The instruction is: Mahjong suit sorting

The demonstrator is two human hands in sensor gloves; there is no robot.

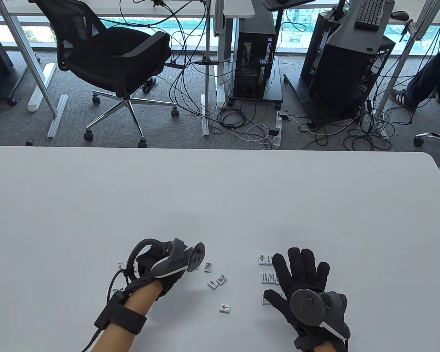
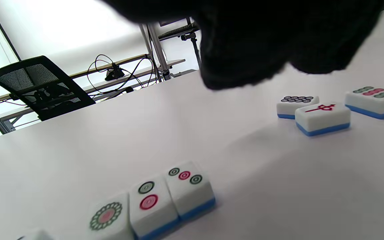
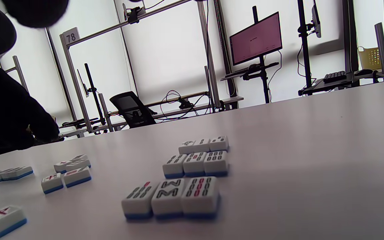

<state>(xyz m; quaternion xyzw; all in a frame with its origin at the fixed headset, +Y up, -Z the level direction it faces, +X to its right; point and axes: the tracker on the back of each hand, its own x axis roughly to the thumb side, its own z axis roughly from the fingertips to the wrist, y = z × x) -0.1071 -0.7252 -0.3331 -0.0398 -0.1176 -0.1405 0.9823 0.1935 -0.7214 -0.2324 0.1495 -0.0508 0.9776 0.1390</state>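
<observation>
Sorting stands partly done, judging from the layout.

Table view: the left hand (image 1: pixel 161 269) hovers over the worktop (image 1: pixel 220 198) with its tracker uppermost; its fingers are hidden, so whether it grips anything cannot be told from this view. The right hand (image 1: pixel 300 275) lies flat with fingers straight and spread, holding nothing, and partly covers the bamboo tiles (image 1: pixel 267 278) just to its left. Four loose tiles (image 1: pixel 216 281) lie between the hands, nearer the left one. The lowest of them, a red-marked tile (image 1: pixel 224 308), sits apart from the rest.

Left wrist view: dark gloved fingers (image 2: pixel 245 50) hang in from the top; no tile shows in them, but their posture is unclear. Below them a row of circle tiles (image 2: pixel 152 203) lies side by side, touching. Further off, three of the loose tiles cluster closely.

Right wrist view: the bamboo tiles form three rows of three, edges touching. The right hand's fingers barely show.

Handling, as a judgement: each tile appears small, rigid, light and smooth-faced, so likely slippery. Pinch a tile by two opposite side walls, thumb against forefinger, rather than pressing the face. Alternatively, slide it flat across the worktop. Rows butted together may shift if nudged.
</observation>
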